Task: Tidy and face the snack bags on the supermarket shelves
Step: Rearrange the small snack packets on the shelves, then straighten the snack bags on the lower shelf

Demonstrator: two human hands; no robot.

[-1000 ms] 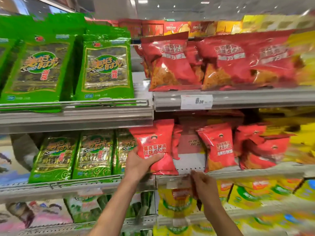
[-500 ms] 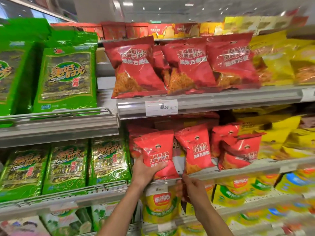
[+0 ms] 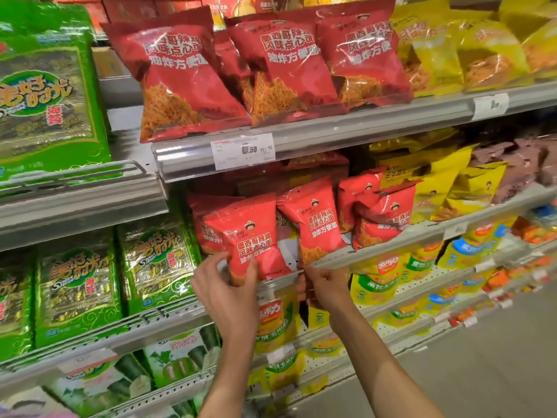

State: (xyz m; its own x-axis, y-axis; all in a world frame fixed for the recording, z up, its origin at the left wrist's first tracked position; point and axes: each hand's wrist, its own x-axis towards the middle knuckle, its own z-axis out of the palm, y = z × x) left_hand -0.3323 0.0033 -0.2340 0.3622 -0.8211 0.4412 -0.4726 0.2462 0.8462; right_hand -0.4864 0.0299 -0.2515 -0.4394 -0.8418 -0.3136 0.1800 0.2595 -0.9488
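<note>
My left hand [image 3: 229, 291] grips the bottom of a small red snack bag [image 3: 250, 233], which stands upright at the front left of the middle shelf. A second small red bag [image 3: 316, 218] stands just to its right, and two more red bags [image 3: 382, 215] lean further right. My right hand [image 3: 327, 286] is at the shelf's front rail [image 3: 376, 245] below the second bag. Its thumb lies on the rail and its fingers curl under it. Large red bags [image 3: 187, 76] of the same snack fill the shelf above.
Green seaweed packs [image 3: 75, 285] fill the shelves on the left. Yellow bags [image 3: 470, 188] lie untidily to the right of the red ones. A price tag [image 3: 242, 150] hangs on the upper rail. Yellow-green bags [image 3: 373, 285] stand on the shelf below. The aisle floor [image 3: 497, 357] lies at the lower right.
The view has swung right and moved closer to the shelf. My left hand has set the red bag more upright at the shelf front, and my right hand stays at the rail.
</note>
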